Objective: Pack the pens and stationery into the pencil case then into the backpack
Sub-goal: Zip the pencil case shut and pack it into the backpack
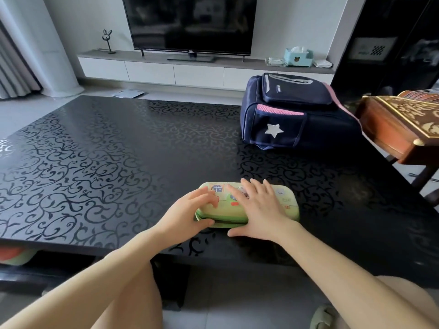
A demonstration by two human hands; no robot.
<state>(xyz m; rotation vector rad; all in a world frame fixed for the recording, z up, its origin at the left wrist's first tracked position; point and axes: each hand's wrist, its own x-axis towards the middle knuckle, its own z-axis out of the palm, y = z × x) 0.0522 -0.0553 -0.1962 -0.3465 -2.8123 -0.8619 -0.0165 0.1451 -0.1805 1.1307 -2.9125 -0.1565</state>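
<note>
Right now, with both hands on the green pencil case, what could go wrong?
1. The green illustrated pencil case lies near the front edge of the black patterned table; a push from the flat right hand could slide it off.
2. Its front seam by the left hand looks slightly gaping, so contents might spill when lifted.

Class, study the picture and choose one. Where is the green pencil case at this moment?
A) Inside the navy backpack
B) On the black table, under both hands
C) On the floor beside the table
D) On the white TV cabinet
B: the pencil case lies on the black table with the left hand and the right hand on it, apart from the backpack.
</note>
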